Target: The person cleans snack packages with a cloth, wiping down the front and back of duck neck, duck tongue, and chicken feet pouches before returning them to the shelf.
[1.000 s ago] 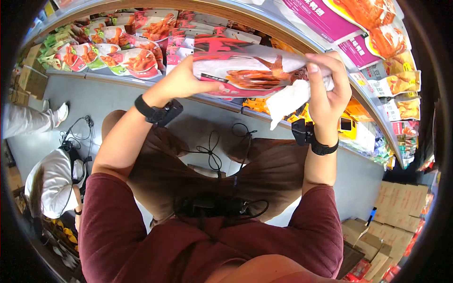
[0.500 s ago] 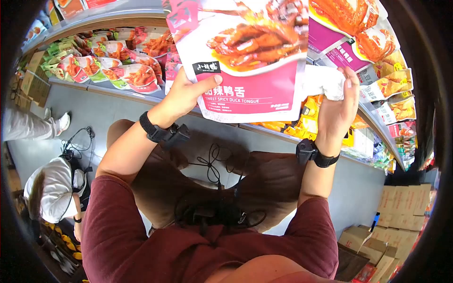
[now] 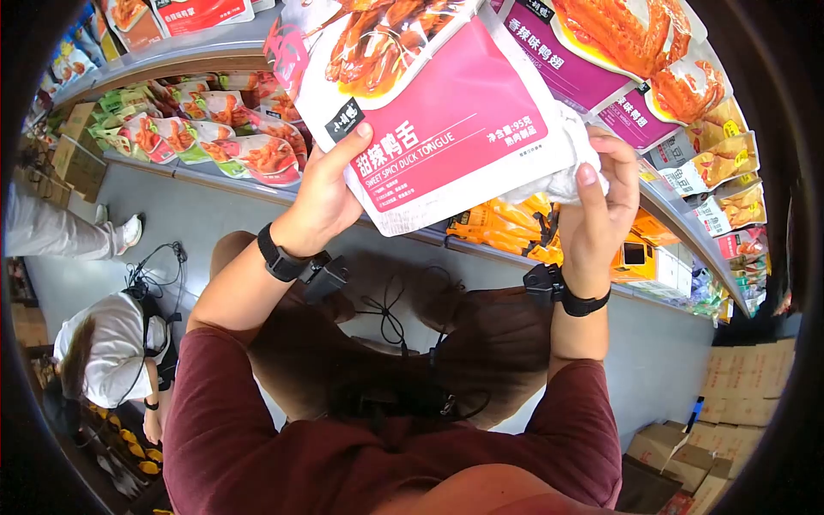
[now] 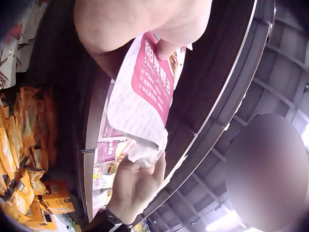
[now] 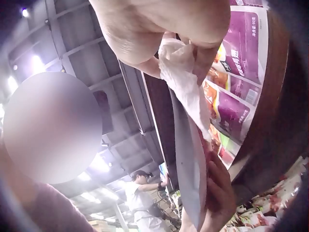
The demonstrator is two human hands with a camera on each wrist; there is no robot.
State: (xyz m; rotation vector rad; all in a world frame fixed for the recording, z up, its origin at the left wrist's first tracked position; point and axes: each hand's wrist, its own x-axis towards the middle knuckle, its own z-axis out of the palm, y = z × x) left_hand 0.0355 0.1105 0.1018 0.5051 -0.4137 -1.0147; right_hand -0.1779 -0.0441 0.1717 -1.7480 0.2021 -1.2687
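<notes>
Two hands work before the shelf (image 3: 184, 51): your left hand (image 3: 324, 199) pinches the bag (image 3: 446, 129), your right hand (image 3: 603, 206) grips a white cloth (image 3: 562, 187) at its far edge; it looks light, slick and bendy, so hold its sealed sides.

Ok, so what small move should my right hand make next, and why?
Probably draw the crumpled white cloth along the right edge of the pink-and-white plastic pouch: your right hand holds the cloth at that edge, and your left hand grips the opposite side, which should steady it.
</notes>
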